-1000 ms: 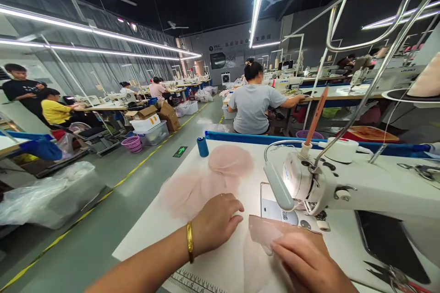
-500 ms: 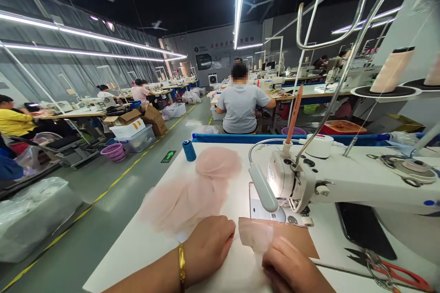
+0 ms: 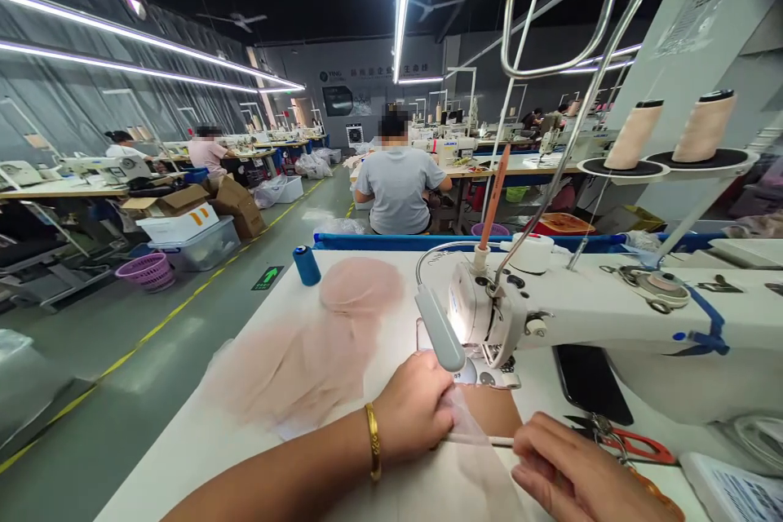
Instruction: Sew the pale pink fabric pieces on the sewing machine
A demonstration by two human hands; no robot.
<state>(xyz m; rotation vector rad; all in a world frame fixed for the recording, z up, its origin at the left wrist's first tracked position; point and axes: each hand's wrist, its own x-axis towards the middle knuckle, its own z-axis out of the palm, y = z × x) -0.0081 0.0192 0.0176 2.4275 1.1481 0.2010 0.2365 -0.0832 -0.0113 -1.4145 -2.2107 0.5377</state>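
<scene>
- We seem to be setting one sheer cloth (image 3: 470,426) in line at the one sewing machine (image 3: 584,320); the next move likely calls for a flat edge and fingers clear of the machine's foot.
- Our left hand (image 3: 416,408) pinches the cloth beside the single brown piece (image 3: 497,406) before the machine; the cloth runs towards the near edge of the worktop (image 3: 177,457).
- Our right hand (image 3: 575,465) has its fingers loosely bent; we cannot tell whether they hold anything.
- Along the left edge we count two pale pink heaps (image 3: 297,367), layers uncountable, and one blue spool (image 3: 306,265) near the far left corner.
- Right of the brown piece we count one phone (image 3: 590,383) and one pair of snips (image 3: 645,444).
</scene>
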